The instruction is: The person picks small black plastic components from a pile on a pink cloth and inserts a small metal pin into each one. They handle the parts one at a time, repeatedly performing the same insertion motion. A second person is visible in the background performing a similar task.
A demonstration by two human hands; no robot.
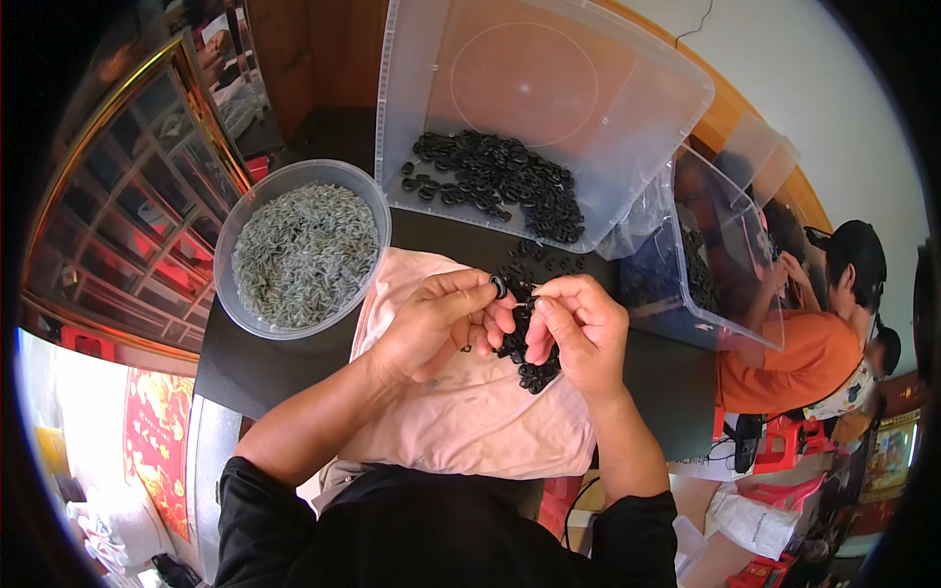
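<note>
Bowl of grey pieces: at left, a round, translucent plastic bowl (pixel 227 260) is heaped with slim, glossy grey pieces (pixel 306 257); it is set on a dark, smooth surface (pixel 255 377).
Pink cloth: soft, creased fabric (pixel 470 421) is spread in front of the person.
Left hand: over the cloth, a small, rounded black ring (pixel 499 286) is pinched between thumb and forefinger of the left hand (pixel 426 321).
Step in hand: handwork on the single ring, apparently fitting or adjusting; precise alignment and a steady grip seem called for next.
Clear tub: behind the hands, loose black parts (pixel 520 171) are piled in a large, clear plastic tub (pixel 524 78).
Black pile: small, curved pieces (pixel 537 377) are scattered beneath and between the hands.
Right hand: a tiny item (pixel 530 303), too small to identify, is pinched by the right hand (pixel 586 328), close beside the ring.
Far right: an orange shirt (pixel 809 353) is worn by another person.
</note>
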